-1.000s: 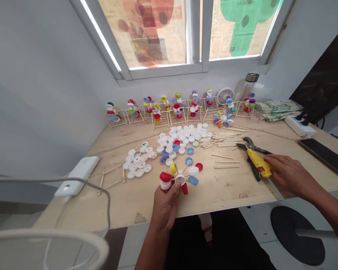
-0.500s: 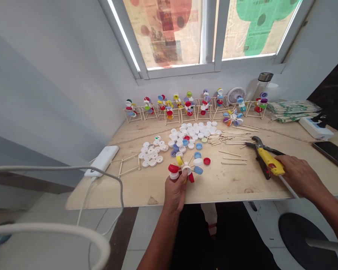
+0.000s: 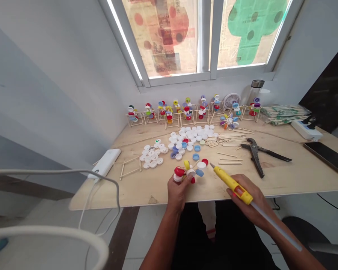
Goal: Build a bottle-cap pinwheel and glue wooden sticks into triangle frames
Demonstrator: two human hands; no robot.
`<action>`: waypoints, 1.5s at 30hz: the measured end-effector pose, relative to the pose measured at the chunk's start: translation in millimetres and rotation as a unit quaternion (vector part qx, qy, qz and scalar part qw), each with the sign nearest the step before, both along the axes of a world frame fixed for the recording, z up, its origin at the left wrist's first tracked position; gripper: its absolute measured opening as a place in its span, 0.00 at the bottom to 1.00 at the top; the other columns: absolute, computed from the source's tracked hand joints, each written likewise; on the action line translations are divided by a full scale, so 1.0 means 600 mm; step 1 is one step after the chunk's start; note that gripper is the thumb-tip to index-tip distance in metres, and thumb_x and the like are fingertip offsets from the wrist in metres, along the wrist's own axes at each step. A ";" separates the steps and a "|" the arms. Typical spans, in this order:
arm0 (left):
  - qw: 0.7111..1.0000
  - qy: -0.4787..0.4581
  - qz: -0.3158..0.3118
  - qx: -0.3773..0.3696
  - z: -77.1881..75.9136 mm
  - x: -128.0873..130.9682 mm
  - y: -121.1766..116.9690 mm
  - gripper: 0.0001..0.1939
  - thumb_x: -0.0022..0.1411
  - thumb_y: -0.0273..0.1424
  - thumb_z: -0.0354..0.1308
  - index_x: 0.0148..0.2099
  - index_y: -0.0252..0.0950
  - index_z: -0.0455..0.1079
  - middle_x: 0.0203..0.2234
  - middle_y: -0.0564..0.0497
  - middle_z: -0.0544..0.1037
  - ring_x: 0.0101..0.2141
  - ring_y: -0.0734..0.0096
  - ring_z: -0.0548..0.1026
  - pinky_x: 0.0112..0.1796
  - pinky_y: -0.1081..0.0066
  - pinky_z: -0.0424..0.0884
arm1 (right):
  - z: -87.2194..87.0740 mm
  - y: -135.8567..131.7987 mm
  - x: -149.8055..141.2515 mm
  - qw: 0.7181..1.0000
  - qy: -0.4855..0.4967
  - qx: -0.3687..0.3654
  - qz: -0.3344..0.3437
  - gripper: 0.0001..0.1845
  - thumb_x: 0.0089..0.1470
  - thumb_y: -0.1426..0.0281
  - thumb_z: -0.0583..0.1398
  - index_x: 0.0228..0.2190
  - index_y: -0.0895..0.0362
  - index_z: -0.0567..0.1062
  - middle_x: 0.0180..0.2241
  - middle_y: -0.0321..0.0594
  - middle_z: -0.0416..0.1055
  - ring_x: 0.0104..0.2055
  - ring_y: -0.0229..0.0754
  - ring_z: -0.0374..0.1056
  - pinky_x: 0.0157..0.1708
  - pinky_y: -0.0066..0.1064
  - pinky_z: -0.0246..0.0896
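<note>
My left hand [image 3: 178, 193] is closed on a small wheel of bottle caps [image 3: 190, 173], with red, yellow, white and blue caps on sticks around a white middle. In my right hand [image 3: 250, 202] is a yellow hot glue gun [image 3: 233, 184], a glue stick trailing from its back end. The gun's nozzle points left at the cap wheel, a short way off it. A loose red cap [image 3: 204, 161] lies just behind the nozzle tip. Black pliers [image 3: 255, 155] rest on the table to the right, jaws toward the back.
Loose white caps [image 3: 197, 132] and wooden sticks [image 3: 228, 140] cover the table's middle. Several finished cap wheels on stick frames [image 3: 187, 114] line the back. A power bank [image 3: 104, 164] sits left; a phone [image 3: 328, 153] and power strip [image 3: 307, 128] lie right. A cable [image 3: 116, 187] hangs at left.
My right hand has lifted the glue gun off the pliers and brought it left toward the cap wheel. The left hand still holds the wheel, slightly farther right in view.
</note>
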State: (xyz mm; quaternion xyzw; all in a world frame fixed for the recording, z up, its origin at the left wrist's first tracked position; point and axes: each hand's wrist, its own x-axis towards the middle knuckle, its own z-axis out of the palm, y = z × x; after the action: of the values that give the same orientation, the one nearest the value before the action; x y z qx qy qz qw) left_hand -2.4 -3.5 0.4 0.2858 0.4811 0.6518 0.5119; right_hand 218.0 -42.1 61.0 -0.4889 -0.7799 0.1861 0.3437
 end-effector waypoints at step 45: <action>0.984 0.171 0.056 0.004 0.070 0.028 -0.043 0.17 0.41 0.34 0.70 0.36 0.36 0.74 0.29 0.50 0.78 0.33 0.65 0.75 0.39 0.69 0.71 | -0.017 0.000 -0.031 0.992 -0.043 0.115 0.010 0.03 0.56 0.72 0.54 0.30 0.55 0.66 0.23 0.35 0.64 0.25 0.38 0.60 0.29 0.32 0.53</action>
State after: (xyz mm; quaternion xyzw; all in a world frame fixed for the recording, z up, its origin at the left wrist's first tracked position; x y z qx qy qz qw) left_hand 14.2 -29.1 42.6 0.3677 0.5741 0.6227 0.3840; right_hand 199.4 -41.8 50.9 -0.4457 -0.8150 0.0780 0.3621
